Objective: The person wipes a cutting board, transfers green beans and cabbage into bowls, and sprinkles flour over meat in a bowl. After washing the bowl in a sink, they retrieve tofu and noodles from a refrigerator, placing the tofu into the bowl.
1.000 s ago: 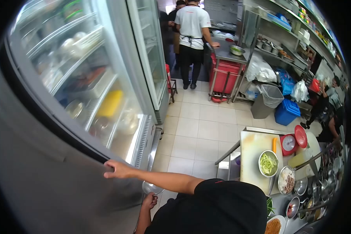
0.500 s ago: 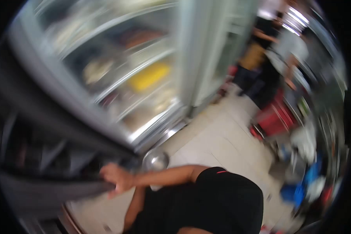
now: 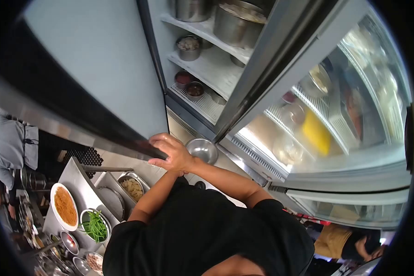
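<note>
My right hand wraps its fingers over the edge of a large refrigerator door, thumb on the near side. The door stands open, and the shelves inside show. My left forearm reaches up beneath the right wrist, where my left hand is almost wholly hidden. Just beyond the wrists is a round metal bowl; whether the left hand holds it cannot be made out. On the shelves are metal pots, a large one with pale contents, and a smaller one.
A glass-door refrigerator stands at right, with a yellow item inside. At lower left, a counter bears an oval dish of orange shreds and a bowl of green vegetables. A person in grey stands at left, another at lower right.
My view has swung left, so the glass refrigerator now lies at right. The open door and its shelves have come into view, with my right hand on the door edge.
</note>
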Action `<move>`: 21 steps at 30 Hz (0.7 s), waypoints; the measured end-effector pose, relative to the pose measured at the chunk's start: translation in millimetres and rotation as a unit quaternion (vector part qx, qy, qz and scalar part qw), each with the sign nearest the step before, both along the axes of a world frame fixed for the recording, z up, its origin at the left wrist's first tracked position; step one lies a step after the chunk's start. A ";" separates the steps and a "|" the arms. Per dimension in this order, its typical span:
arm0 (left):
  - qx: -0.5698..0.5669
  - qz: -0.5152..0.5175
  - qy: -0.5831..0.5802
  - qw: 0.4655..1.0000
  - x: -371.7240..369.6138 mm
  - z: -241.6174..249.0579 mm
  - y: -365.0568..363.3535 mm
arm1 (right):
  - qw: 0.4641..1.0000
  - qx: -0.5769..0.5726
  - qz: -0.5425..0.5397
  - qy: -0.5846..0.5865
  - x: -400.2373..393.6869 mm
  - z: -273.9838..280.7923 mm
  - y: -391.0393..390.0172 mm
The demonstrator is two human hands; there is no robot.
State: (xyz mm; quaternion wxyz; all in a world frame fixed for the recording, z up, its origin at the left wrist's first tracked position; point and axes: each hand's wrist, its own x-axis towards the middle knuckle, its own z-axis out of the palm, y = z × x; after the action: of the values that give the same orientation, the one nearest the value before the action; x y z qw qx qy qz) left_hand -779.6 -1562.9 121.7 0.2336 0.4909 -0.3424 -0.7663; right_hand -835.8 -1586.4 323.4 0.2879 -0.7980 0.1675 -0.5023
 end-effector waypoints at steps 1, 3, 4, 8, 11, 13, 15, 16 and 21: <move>0.004 0.023 -0.002 1.000 2.8 -5.7 4.8 | 1.000 0.000 0.009 0.002 -1.7 -2.9 -2.6; 0.038 0.066 0.000 0.997 15.9 -15.5 7.0 | 0.999 0.005 -0.025 0.024 4.9 -8.4 -19.7; 0.068 0.085 0.002 0.994 25.9 -22.1 3.4 | 0.997 0.037 -0.063 0.017 7.1 -8.9 -36.8; 0.167 0.165 0.025 0.972 65.5 -49.5 -14.6 | 0.956 -0.025 -0.293 0.010 4.3 -36.9 -162.2; 0.179 0.201 0.053 0.962 84.2 -63.4 -33.6 | 0.887 -0.041 -0.449 0.099 -16.2 -62.4 -277.8; 0.184 0.232 0.067 0.953 97.4 -74.8 -46.5 | 0.807 -0.035 -0.562 0.179 -35.8 -65.2 -347.0; 0.185 0.237 0.083 0.950 106.8 -88.1 -60.3 | 0.730 0.015 -0.639 0.242 -56.0 -67.2 -407.4; 0.177 0.241 0.083 0.951 111.7 -89.7 -64.2 | 0.710 0.069 -0.642 0.279 -68.7 -66.4 -427.6; 0.179 0.230 0.100 0.951 131.4 -129.6 -94.4 | 0.741 -0.055 -0.599 0.298 -128.4 -49.9 -464.9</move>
State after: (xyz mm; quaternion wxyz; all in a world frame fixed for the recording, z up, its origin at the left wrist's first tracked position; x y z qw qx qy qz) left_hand -648.2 -1657.4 -7.9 0.3449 0.5107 -0.0521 -0.7859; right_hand -964.2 -2051.3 273.5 -0.1812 -0.6565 0.6604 -0.3163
